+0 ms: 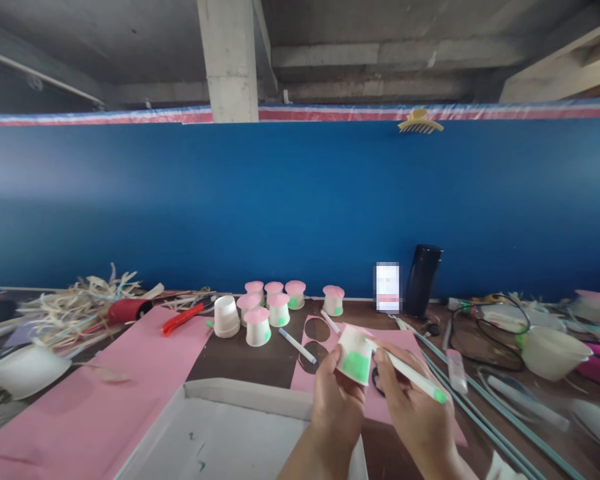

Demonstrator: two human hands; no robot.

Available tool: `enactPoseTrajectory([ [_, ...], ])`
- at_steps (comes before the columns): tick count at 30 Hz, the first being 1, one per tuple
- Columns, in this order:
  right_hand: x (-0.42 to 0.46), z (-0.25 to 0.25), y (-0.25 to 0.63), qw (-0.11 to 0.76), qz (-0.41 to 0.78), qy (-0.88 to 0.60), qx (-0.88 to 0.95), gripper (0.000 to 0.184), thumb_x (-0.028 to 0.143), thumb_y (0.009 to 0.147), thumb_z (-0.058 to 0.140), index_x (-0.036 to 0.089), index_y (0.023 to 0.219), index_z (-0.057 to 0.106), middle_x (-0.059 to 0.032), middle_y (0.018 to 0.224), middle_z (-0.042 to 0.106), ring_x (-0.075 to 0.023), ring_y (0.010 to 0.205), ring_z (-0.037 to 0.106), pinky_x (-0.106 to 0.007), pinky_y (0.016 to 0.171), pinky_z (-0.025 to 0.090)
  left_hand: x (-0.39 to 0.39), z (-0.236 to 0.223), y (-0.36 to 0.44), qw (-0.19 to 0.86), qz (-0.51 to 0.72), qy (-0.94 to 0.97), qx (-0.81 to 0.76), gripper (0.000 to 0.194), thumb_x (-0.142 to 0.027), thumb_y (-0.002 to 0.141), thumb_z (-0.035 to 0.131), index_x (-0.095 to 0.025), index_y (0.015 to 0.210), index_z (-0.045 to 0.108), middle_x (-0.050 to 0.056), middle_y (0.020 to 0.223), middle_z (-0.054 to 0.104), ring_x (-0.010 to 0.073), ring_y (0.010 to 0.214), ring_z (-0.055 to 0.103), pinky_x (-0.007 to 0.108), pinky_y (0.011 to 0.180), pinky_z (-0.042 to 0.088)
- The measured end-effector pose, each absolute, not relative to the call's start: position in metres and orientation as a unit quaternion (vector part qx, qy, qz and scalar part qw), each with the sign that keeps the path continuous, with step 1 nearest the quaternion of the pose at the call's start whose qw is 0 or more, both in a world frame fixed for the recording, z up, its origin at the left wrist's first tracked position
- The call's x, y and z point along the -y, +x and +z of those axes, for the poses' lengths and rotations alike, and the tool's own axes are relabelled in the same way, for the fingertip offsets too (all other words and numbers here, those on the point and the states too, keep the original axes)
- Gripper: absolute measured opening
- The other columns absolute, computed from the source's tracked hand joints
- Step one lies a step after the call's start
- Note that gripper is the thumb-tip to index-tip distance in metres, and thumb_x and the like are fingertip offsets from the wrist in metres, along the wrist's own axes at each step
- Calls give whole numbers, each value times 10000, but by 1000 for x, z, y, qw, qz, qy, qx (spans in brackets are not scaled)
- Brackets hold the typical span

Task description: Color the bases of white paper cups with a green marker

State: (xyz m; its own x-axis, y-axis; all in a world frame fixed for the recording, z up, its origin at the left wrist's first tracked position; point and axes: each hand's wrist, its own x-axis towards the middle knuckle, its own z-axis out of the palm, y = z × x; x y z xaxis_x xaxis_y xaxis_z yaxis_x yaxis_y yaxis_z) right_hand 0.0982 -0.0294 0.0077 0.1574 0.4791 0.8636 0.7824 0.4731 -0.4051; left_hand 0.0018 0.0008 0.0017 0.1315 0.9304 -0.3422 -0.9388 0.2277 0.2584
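My left hand (341,393) is closed around a small white paper cup (353,345), held tilted above the table. A bright green patch covers part of the cup's side. In my right hand (417,400) is a white marker pen (410,373) with a green end pointing toward me; its other end is against or very near the cup. Beyond my hands stand several small cups with pink paper tops (258,319) and green patches. Beside them is a stack of plain white cups (227,316), upside down. Another marker (298,347) lies left of my left hand.
An open white box (240,427) sits in front of me. Pink paper sheets (130,373) lie at left and under my hands, one with round holes. A black bottle (423,280), a lit phone (387,287), cables, tubes and a white bowl (553,352) are at right; a red stapler-like tool (183,320) lies left.
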Motion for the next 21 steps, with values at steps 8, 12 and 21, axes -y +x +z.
enactPoseTrajectory([
  [8,28,6,99,577,-120,-492,641,187,255,844,539,191,987,640,-65,856,698,-171,724,672,-256,616,540,0,0,2,747,625,-15,-227,189,-172,728,648,-99,901,629,125,927,704,200,832,677,251,678,558],
  [12,28,5,100,580,-115,-489,642,182,252,842,542,189,983,639,-62,858,696,-173,757,674,-250,627,541,0,-1,2,748,625,-7,-225,210,-177,726,652,-96,918,628,126,934,704,196,823,678,250,678,559],
  [21,28,4,101,576,-113,-492,643,181,261,843,542,185,976,639,-60,834,696,-170,717,673,-250,625,540,1,0,2,747,626,-5,-226,219,-176,726,650,-98,929,627,133,963,702,202,854,673,261,706,553],
])
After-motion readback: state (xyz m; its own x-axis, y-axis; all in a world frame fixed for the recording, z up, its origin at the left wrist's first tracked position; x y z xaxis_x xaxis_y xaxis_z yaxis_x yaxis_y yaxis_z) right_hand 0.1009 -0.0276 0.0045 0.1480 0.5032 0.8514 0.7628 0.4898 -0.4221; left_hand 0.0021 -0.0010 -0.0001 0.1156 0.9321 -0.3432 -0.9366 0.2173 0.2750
